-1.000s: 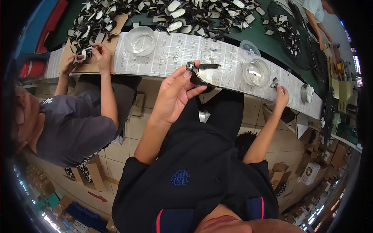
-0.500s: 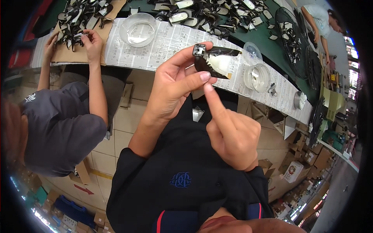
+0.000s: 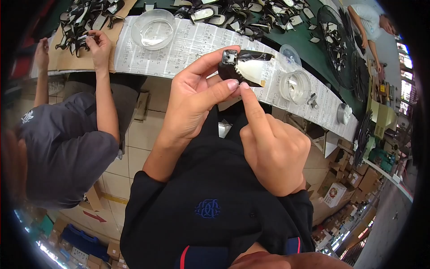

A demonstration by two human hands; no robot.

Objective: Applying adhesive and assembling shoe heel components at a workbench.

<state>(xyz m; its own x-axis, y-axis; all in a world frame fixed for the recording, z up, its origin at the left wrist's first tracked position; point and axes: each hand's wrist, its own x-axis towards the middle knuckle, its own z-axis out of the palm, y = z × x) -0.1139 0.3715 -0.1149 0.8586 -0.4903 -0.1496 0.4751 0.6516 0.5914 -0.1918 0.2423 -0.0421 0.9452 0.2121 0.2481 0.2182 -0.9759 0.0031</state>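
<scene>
My left hand (image 3: 190,96) is closed on a black shoe heel (image 3: 230,71), thumb in front and fingers behind it. The heel is held up above the near edge of the worktable, with its pale, jagged-edged inner face towards me and a small square end at the upper left. My right hand (image 3: 277,150) has its index finger stretched out. That fingertip touches the lower edge of the heel beside my left thumb. The other right fingers are curled under, and nothing shows in them.
A large clear plastic bowl (image 3: 153,29) and a smaller clear tub (image 3: 295,87) stand on the paper-covered table (image 3: 197,42). Heaped heels (image 3: 242,18) lie behind. A fan guard (image 3: 333,49) is at right. To the left, a co-worker (image 3: 67,148) handles heels on cardboard (image 3: 85,62).
The heel tilts slightly differently in my left hand. My right hand has dropped a little to the right, its index fingertip still at the heel's edge. The co-worker's left hand has moved off the heap.
</scene>
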